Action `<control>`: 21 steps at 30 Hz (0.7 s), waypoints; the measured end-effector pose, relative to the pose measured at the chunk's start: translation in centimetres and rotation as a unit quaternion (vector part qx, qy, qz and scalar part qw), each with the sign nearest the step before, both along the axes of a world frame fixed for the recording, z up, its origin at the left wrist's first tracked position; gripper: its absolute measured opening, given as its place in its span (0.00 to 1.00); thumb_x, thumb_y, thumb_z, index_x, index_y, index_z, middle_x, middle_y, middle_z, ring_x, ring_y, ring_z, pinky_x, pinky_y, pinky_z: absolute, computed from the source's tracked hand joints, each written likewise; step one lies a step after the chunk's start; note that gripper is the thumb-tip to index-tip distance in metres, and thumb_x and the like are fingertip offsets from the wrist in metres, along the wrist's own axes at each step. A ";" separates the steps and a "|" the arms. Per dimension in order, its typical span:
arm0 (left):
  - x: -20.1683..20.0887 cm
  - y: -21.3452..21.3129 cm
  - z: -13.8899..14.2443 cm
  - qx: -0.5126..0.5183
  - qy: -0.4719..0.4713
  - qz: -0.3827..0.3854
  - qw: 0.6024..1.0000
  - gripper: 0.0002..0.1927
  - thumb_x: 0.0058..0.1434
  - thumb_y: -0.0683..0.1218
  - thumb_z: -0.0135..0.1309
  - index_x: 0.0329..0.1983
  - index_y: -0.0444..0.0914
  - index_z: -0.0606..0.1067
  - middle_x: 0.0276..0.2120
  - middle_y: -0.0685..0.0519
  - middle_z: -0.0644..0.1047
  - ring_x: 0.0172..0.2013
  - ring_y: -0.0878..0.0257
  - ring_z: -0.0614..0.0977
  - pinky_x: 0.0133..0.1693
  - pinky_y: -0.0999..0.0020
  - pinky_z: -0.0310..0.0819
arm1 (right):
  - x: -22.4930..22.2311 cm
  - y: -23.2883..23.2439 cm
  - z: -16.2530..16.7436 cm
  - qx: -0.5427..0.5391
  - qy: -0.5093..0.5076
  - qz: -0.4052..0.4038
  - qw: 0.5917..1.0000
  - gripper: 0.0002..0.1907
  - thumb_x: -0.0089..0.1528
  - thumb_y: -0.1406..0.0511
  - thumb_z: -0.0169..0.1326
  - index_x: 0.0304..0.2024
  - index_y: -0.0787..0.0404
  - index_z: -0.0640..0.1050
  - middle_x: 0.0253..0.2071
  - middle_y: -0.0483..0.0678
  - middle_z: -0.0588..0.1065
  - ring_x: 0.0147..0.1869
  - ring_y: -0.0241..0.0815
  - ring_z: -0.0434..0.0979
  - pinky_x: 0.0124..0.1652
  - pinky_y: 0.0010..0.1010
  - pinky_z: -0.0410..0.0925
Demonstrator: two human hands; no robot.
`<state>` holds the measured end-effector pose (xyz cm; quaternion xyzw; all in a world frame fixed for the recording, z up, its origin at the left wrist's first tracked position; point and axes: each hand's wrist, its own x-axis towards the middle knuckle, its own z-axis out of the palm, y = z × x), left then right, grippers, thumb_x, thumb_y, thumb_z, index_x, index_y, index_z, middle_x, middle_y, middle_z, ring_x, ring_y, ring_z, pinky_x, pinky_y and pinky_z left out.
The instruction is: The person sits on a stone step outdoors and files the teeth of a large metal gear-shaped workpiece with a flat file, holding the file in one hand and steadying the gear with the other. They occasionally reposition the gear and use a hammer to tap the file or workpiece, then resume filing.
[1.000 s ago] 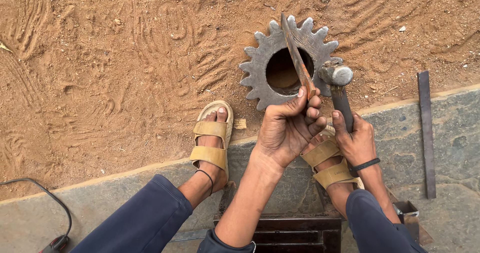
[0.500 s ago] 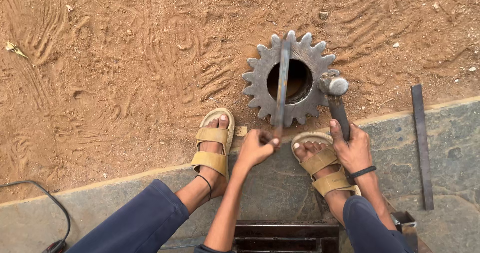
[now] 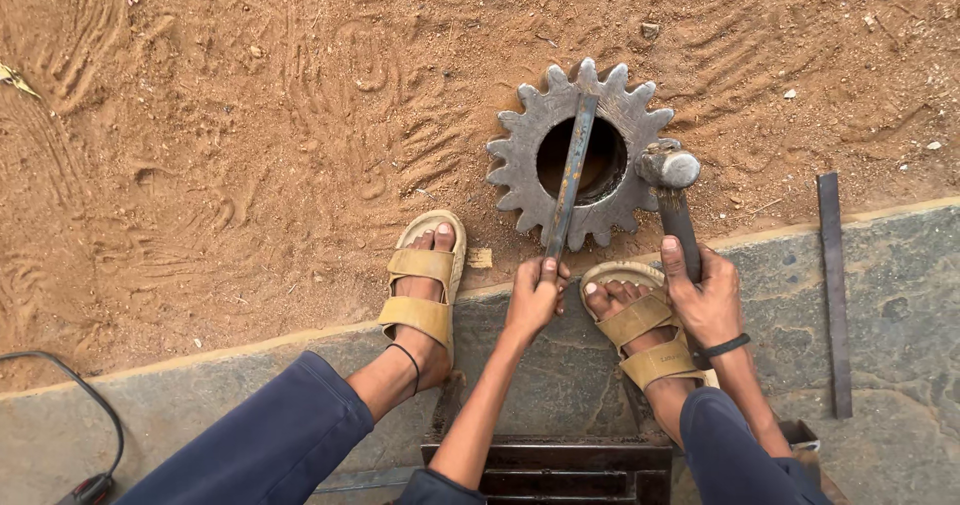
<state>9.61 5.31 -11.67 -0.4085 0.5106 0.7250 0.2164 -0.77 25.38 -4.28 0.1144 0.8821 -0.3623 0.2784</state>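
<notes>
**Steel bar across a toothed gear, hammer at its rim**

Your left hand (image 3: 535, 300) is clenched around the near end of a flat steel bar (image 3: 570, 175). The bar is long, narrow and dull grey with rusty streaks. It runs away from you across the gear (image 3: 520, 155), spans the round bore and ends at the far teeth.

The gear is a thick grey metal disc with blunt, rounded teeth all round and a dark circular hole through its middle. It lies flat on loose reddish sand marked with ridges and scuffs, just beyond the edge of a smooth grey stone slab (image 3: 900, 265).

Your right hand (image 3: 705, 300) grips the dark handle of a hammer (image 3: 672, 190), thumb laid along the shaft. Its worn, rounded metal head sits at the gear's right rim; whether it touches cannot be told.

Your feet are in tan strapped sandals (image 3: 425, 285) on the slab's edge, either side of the left hand. A second flat metal strip (image 3: 833, 285) lies on the slab to the right, well apart from the hammer.
</notes>
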 end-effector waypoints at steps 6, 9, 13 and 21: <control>-2.3 0.4 0.0 -0.188 0.094 0.027 0.977 0.23 0.76 0.50 0.46 0.28 0.32 0.78 0.19 0.54 0.73 0.20 0.69 0.72 0.23 0.69 0.66 | -0.1 -0.3 3.3 -0.070 -0.010 0.013 0.997 0.29 0.69 0.48 0.51 0.25 0.66 0.73 0.16 0.46 0.70 0.20 0.35 0.70 0.22 0.33 0.64; -2.6 -0.1 0.2 -0.028 0.008 0.080 0.996 0.21 0.73 0.50 0.46 0.31 0.31 0.75 0.19 0.52 0.73 0.15 0.66 0.72 0.18 0.66 0.72 | -0.1 0.1 6.3 -0.085 0.106 0.125 0.983 0.26 0.69 0.50 0.51 0.27 0.65 0.73 0.16 0.45 0.71 0.20 0.34 0.74 0.25 0.31 0.65; -3.0 -0.9 1.2 0.055 -0.013 0.085 0.995 0.23 0.73 0.52 0.44 0.30 0.30 0.75 0.20 0.48 0.77 0.15 0.63 0.76 0.21 0.65 0.78 | -0.4 -0.7 6.6 -0.128 0.242 0.204 0.940 0.24 0.70 0.51 0.51 0.27 0.62 0.73 0.18 0.45 0.71 0.22 0.38 0.74 0.27 0.33 0.65; -3.8 -0.6 1.5 -0.079 -0.039 -0.003 0.996 0.27 0.71 0.54 0.48 0.25 0.27 0.75 0.16 0.45 0.77 0.14 0.59 0.80 0.18 0.64 0.76 | -1.2 -2.8 2.4 -0.032 0.123 0.137 0.982 0.26 0.70 0.49 0.51 0.27 0.64 0.73 0.15 0.46 0.67 0.18 0.42 0.68 0.21 0.37 0.61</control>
